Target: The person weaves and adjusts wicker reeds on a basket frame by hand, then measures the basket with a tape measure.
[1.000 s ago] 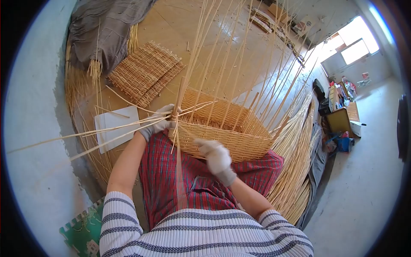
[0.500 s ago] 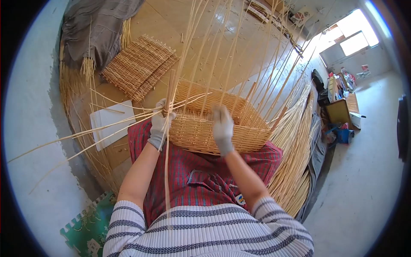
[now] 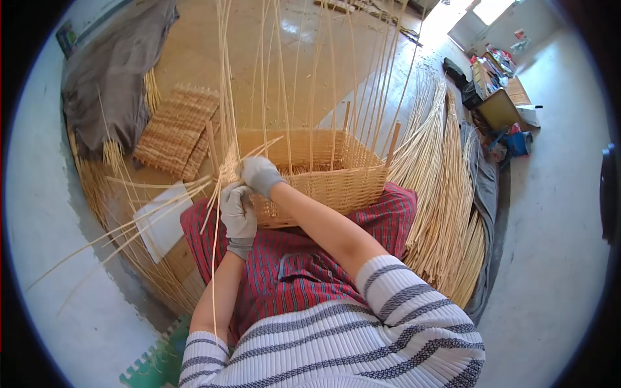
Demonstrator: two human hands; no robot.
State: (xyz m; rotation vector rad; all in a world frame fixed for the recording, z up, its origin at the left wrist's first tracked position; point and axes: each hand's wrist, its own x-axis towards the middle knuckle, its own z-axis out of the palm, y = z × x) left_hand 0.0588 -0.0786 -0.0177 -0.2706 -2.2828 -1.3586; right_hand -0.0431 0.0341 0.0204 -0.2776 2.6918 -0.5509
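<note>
Fingers (image 3: pixel 232 194) curled in, exact grip impossible to tell, left hand (image 3: pixel 238 218) tucked just below right hand (image 3: pixel 261 176) at the left end of the basket (image 3: pixel 323 192), which sat on the plaid cloth (image 3: pixel 317 279), seemingly keeping loose strands (image 3: pixel 200 187) within reach.

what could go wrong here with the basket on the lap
The basket rests on the checked cloth over the lap, so it could tip if the left hand and right hand push hard at its left corner.

The loose strands sticking out to the left cross one another and might tangle.

The tall upright canes stand beside the right hand and may get knocked or bent.
</note>
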